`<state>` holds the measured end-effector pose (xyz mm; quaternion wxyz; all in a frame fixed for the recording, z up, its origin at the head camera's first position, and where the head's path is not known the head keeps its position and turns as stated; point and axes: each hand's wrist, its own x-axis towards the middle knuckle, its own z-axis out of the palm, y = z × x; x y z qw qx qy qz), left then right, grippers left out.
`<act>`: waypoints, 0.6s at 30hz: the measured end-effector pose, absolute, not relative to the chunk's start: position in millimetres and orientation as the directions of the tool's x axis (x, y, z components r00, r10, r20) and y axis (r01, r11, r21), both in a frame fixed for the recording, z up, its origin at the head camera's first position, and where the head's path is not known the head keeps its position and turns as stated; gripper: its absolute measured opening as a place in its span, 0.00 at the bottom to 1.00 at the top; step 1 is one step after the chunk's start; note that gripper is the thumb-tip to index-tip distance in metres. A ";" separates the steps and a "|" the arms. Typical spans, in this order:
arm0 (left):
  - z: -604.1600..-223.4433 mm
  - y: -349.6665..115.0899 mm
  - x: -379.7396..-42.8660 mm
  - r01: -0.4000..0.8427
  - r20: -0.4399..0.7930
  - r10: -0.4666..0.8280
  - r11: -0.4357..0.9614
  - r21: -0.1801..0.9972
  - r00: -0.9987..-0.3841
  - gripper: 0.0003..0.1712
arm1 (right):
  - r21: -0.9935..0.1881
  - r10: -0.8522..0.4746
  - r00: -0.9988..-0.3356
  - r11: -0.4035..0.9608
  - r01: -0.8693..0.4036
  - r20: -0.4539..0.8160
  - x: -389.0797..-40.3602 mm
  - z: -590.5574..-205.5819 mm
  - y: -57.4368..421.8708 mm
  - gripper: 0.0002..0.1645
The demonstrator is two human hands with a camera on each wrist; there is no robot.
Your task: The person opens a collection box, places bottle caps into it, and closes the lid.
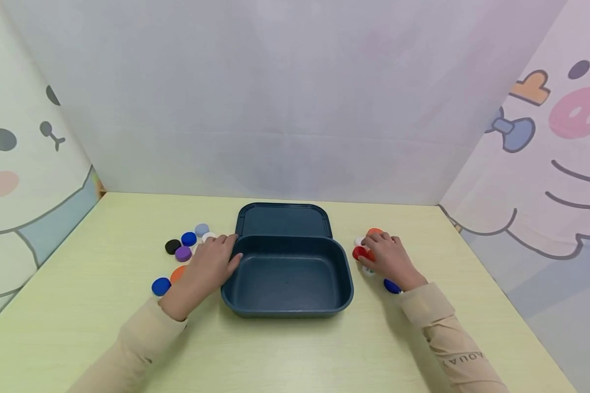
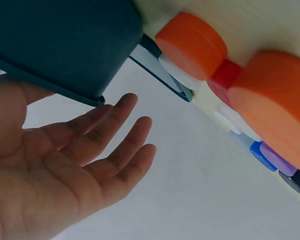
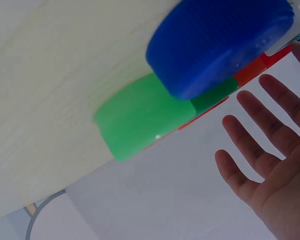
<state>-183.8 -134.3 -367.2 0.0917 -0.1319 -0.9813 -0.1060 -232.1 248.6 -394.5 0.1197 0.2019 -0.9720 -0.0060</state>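
Observation:
A dark blue-green plastic box (image 1: 287, 314) stands in the middle of the table. My left hand (image 1: 208, 266) reaches over its left rim, thumb just inside and fingertips by the back-left corner. In the left wrist view, the left hand (image 2: 95, 150) has loosely extended fingers beside the box (image 2: 65, 40). Over the bottle caps at right is my right hand (image 1: 385, 256), its thumb close to a red cap (image 1: 359, 252). The right wrist view has the right hand's fingers (image 3: 262, 120) spread beside a blue cap (image 3: 220, 45) and a light green cap (image 3: 145, 120).
The box's lid (image 1: 284, 219) lies behind it. Left of the box are several caps, including black (image 1: 172, 246), purple (image 1: 183, 254), blue (image 1: 160, 286) and orange (image 1: 178, 273) ones. Another orange cap (image 1: 375, 232) sits beyond the right hand. A pale curtain (image 1: 275, 109) hangs along the table's back edge.

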 end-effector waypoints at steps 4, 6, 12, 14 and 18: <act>-369.4 -131.6 -181.1 0.259 0.203 0.219 0.946 0.194 -0.954 0.28 | 0.072 -0.400 -0.887 0.916 -0.394 0.233 -231.6 -395.7 248.2 0.22; -371.0 -130.2 -179.6 0.260 0.225 0.214 0.945 0.197 -0.951 0.27 | 0.076 -0.404 -0.884 0.914 -0.398 0.236 -231.6 -396.0 248.0 0.22; -374.2 -126.2 -175.7 0.250 0.281 0.191 0.950 0.190 -0.941 0.26 | 0.086 -0.407 -0.882 0.913 -0.398 0.238 -231.9 -396.9 247.5 0.22; -374.5 -124.7 -174.6 0.237 0.275 0.181 0.954 0.186 -0.944 0.26 | 0.086 -0.407 -0.882 0.913 -0.398 0.238 -232.2 -397.1 246.9 0.22; -375.1 -122.0 -173.2 0.215 0.242 0.169 0.960 0.177 -0.955 0.28 | 0.082 -0.406 -0.883 0.914 -0.398 0.235 -233.0 -397.8 245.6 0.23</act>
